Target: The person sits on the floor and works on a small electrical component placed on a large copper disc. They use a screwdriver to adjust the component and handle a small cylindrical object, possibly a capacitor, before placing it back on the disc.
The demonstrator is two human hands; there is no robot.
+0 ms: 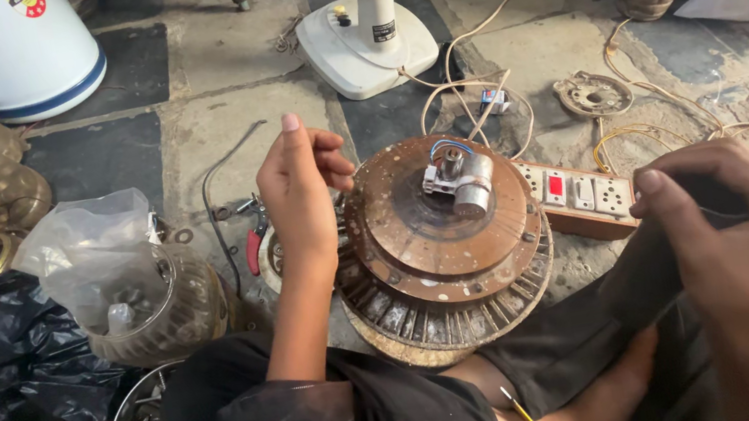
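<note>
The left hand [298, 188] hangs loosely curled, holding nothing, left of the brown fan motor [441, 245], while the right hand [727, 227] clamps dark cloth [612, 297] and should steady it

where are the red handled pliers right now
In the head view, the red-handled pliers lie on the floor left of centre, just left of the raised left hand and beside the brown fan motor.

switchboard [578, 195] | pedestal-fan base [364, 45] | red pliers [255, 244] | perhaps glass jar [152, 304]
</note>
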